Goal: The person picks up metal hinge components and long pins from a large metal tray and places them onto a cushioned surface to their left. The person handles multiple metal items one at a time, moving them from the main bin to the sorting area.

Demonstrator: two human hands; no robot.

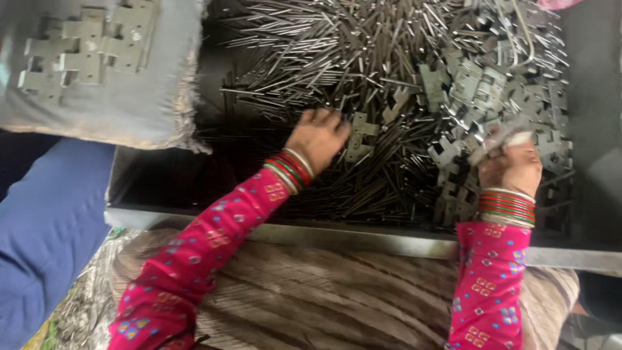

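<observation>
Striped cloth (311,298) covers the lap below both pink sleeves. Beyond it runs the tray's metal rim (363,236). Left hand (317,137) rests fingers down on thin steel pins (304,45); its grip cannot be told, and a hinge plate (357,139) lies just beside it. Right hand (510,165) holds a small bunch of hinge plates (502,133) over the plate heap (499,91). Farther left, assembled hinges (84,48) lie on grey fabric (97,110).

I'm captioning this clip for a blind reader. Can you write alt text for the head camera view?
Two hands reach into a metal tray of thin steel pins and flat hinge plates: the left hand on the pins, the right hand gripping a plate. Both wrists wear bangles and pink sleeves.
</observation>
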